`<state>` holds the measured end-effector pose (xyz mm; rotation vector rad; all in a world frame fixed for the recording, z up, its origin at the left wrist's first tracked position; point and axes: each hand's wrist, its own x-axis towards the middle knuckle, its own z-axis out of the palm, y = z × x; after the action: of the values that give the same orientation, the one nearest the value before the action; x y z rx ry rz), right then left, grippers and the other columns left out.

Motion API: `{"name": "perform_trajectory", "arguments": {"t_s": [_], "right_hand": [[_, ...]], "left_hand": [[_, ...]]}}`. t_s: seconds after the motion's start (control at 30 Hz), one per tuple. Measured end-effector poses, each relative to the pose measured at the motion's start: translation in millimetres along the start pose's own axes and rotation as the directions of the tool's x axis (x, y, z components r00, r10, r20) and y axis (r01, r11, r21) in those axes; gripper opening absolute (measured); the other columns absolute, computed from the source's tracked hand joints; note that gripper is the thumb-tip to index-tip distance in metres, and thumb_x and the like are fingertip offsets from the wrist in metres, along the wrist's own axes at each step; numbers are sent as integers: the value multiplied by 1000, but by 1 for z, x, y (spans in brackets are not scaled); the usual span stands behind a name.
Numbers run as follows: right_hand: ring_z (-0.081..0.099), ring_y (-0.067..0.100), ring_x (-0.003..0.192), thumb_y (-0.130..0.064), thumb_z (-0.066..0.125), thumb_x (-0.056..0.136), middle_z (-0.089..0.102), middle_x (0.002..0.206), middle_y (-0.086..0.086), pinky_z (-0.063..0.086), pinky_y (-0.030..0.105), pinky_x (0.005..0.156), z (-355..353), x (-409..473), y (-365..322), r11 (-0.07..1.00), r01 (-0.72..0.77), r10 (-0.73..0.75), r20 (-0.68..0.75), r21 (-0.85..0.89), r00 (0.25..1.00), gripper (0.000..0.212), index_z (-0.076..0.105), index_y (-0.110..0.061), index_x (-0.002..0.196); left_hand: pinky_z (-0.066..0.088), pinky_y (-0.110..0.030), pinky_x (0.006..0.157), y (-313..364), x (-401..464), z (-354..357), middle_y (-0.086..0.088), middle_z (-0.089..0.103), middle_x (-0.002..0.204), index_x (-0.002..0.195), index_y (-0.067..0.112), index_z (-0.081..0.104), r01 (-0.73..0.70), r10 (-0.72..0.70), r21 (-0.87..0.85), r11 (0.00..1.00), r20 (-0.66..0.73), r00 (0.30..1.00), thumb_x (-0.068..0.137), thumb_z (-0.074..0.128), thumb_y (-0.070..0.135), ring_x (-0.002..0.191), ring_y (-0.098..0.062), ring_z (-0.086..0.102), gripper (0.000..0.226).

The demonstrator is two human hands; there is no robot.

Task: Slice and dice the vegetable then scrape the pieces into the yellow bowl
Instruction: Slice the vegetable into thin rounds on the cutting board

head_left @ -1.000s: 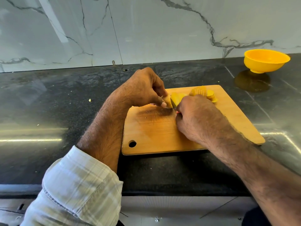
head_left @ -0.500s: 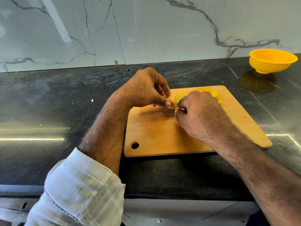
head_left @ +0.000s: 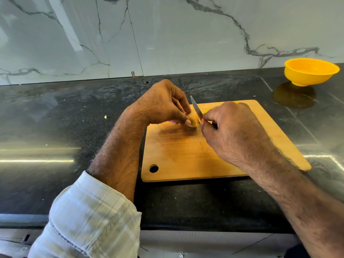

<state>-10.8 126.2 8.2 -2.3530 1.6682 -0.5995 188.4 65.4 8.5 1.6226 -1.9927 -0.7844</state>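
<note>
A wooden cutting board (head_left: 186, 155) lies on the black counter. My left hand (head_left: 163, 103) pinches the small remaining piece of yellow vegetable (head_left: 193, 121) at the board's far left part. My right hand (head_left: 229, 127) grips a knife (head_left: 196, 108) by its red handle, the blade pointing up and away, its edge against the vegetable piece. The cut slices seen earlier are hidden behind my right hand. The yellow bowl (head_left: 310, 71) stands empty at the far right of the counter, apart from the board.
A marble wall (head_left: 167, 34) runs along the back of the counter (head_left: 55, 127). A tiny scrap (head_left: 105, 116) lies on the counter to the left. The counter's front edge is close to my body.
The knife blade has risen and now shows, tilted up above the vegetable piece. My right hand has moved up over the slices and hides them. The view has shifted slightly left.
</note>
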Motion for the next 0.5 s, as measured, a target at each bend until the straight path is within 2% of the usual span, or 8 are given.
{"name": "perform_trajectory", "arguments": {"t_s": [0.07, 0.2, 0.3, 0.4, 0.5], "right_hand": [[64, 18, 74, -30, 59, 101, 68, 79, 2, 55, 28, 68, -3, 3, -5, 1000, -2, 3, 50, -26, 999, 24, 78, -17, 105], [67, 21, 90, -31, 56, 102, 72, 99, 5, 61, 34, 83, -8, 10, -12, 996, -17, 30, 164, -83, 986, 27, 75, -17, 117], [66, 22, 94, -30, 55, 104, 72, 105, 6, 61, 34, 86, -10, 9, -15, 995, -9, 25, 171, -96, 985, 28, 74, -17, 120], [62, 21, 86, -31, 54, 104, 68, 93, 4, 55, 28, 77, -8, 10, -16, 992, 6, 15, 174, -123, 985, 27, 74, -17, 116], [53, 19, 77, -28, 54, 103, 52, 73, -1, 42, 30, 70, -4, 14, -14, 979, 21, 18, 187, -201, 982, 23, 70, -12, 100]], "left_hand": [[64, -26, 71, 0, -1, 0, 0, 79, 85, 94, 14, 81, -1, 1, -5, 1000, -7, 1000, 73, 94, 18, 79, -14, 78, 25], [65, -28, 72, 1, -3, 1, 1, 79, 84, 92, 16, 81, 0, 0, -12, 1000, -17, 1000, 71, 95, 20, 78, -14, 78, 26], [66, -30, 74, 1, -4, 2, 1, 79, 83, 92, 16, 81, -3, 3, -17, 1000, -29, 1000, 70, 96, 20, 79, -14, 78, 27], [67, -35, 76, 1, -4, 3, 0, 79, 83, 92, 16, 81, 1, -1, -16, 1000, -40, 999, 70, 96, 20, 79, -15, 78, 27], [67, -39, 78, 2, -4, 3, -1, 79, 84, 91, 16, 81, 6, -6, -19, 1000, -41, 999, 70, 96, 20, 79, -15, 78, 27]]}}
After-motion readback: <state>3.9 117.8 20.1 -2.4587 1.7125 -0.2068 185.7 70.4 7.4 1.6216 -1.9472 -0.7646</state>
